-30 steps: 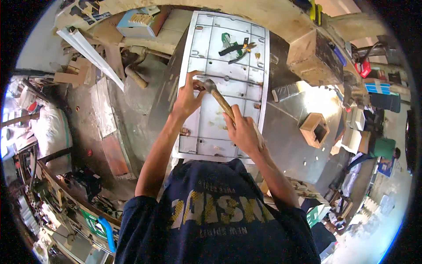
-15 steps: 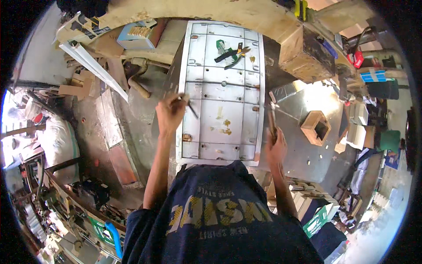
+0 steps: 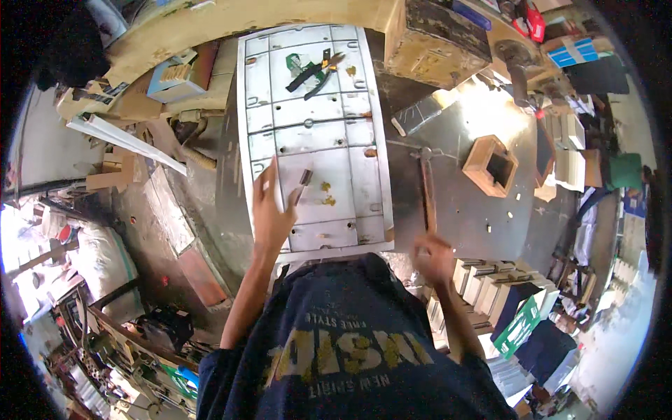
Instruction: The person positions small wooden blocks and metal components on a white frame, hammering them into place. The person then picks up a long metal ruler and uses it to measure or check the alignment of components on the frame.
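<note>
Over the lower left of a white ribbed panel (image 3: 329, 231), my left hand (image 3: 271, 217) is open, its fingers spread. A short dark tool with a metal end (image 3: 303, 185) is beside the thumb, outside a closed grip. My right hand (image 3: 434, 257) is off the panel's right side, curled and blurred. Just beyond it is the wooden handle of a hammer-like tool (image 3: 428, 199); the handle's near end meets the hand, and I cannot tell whether it is gripped. Pliers and a black-handled tool (image 3: 316, 73) lie near the panel's far end.
A hexagonal wooden box (image 3: 491, 166) stands on the grey tabletop (image 3: 462, 217) to the right. A large wooden block (image 3: 437, 45) is at the far right of the panel. Stacked pale pieces (image 3: 483, 297) are near my right forearm. A white sack (image 3: 105, 259) stands far left.
The view has shifted, so the panel appears further left. My left hand has opened from around the dark tool. My right hand has drawn back toward the handle's near end.
</note>
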Demonstrator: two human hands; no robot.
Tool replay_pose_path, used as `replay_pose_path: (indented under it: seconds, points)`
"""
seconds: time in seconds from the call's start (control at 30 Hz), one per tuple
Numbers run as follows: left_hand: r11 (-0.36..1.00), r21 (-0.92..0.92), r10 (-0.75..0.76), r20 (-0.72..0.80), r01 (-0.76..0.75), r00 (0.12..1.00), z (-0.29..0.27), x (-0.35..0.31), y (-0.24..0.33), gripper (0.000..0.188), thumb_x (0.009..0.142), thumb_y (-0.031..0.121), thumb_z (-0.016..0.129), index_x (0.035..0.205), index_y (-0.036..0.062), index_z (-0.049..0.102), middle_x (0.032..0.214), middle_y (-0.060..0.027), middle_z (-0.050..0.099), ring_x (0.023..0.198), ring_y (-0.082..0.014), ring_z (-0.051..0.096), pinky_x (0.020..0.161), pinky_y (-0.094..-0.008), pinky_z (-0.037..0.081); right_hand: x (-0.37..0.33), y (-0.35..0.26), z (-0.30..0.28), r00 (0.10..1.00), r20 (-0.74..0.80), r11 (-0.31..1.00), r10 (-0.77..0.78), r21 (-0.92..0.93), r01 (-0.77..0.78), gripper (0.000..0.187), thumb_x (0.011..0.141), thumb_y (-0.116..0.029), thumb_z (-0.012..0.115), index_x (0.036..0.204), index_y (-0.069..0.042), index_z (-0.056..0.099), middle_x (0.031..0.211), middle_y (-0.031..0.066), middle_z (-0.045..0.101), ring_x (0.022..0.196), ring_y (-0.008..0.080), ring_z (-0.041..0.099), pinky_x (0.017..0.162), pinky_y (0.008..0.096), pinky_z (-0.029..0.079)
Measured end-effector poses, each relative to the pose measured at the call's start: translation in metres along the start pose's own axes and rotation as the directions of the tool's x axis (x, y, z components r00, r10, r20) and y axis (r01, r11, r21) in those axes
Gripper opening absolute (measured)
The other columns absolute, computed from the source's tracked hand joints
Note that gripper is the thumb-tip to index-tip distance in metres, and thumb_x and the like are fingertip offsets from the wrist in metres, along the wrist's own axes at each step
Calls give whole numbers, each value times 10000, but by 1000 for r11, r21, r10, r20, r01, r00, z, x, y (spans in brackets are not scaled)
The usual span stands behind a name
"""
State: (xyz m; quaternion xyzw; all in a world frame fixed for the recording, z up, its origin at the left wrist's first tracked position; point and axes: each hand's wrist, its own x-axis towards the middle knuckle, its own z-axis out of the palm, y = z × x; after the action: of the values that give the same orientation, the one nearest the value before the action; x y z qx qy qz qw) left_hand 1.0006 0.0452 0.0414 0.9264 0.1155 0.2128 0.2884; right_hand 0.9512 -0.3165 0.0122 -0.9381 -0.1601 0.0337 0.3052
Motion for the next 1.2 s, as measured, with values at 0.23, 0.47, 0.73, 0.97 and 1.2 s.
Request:
replay_pose_path:
  seconds: [0.23,0.47,0.73,0.97,1.2]
  points:
    - [793,279,-605,467,542,645,-147,-188,-66,217,919,200,623,866,-10,638,818,-203,628,678,-366,583,604,-445,455,-197,45,34,527,530,593,664,56,-803,258,928,-228,607,1091,-30,598,1038,113,665,934,231,669,825,366,545]
    - [253,82,-719,682,964,131,-221,-307,-28,220,930,147,634,1108,17,629,1027,-158,669,865,-271,636,749,-396,504,-136,40,27,527,679,405,510,351,-844,406,1016,-296,489,1316,-25,518,1189,139,627,1048,209,645,881,378,529]
    - [665,-26,-304,904,747,302,-147,-128,69,435,977,297,606,1352,79,575,1403,-153,516,1283,-261,488,1014,-436,413,-47,-48,-63,594,785,750,-175,497,-436,599,986,-312,544,1497,-64,355,1508,233,388,1411,355,363,1167,411,276]
    - [844,-169,215,976,510,-33,-160,-120,30,470,996,418,532,1374,141,569,1567,-111,324,1456,-309,260,1176,-482,231,-66,-78,-78,666,656,495,-355,736,-462,479,969,-113,541,1443,-99,471,1507,162,425,1460,295,285,1204,476,193]
    - [991,-34,-42,840,128,541,-110,-61,16,288,937,146,633,1213,68,655,1079,-113,722,968,-235,695,872,-362,564,-48,-86,-42,893,411,666,181,617,-419,307,889,-80,694,1192,-37,665,1198,134,677,1034,218,684,888,342,576]
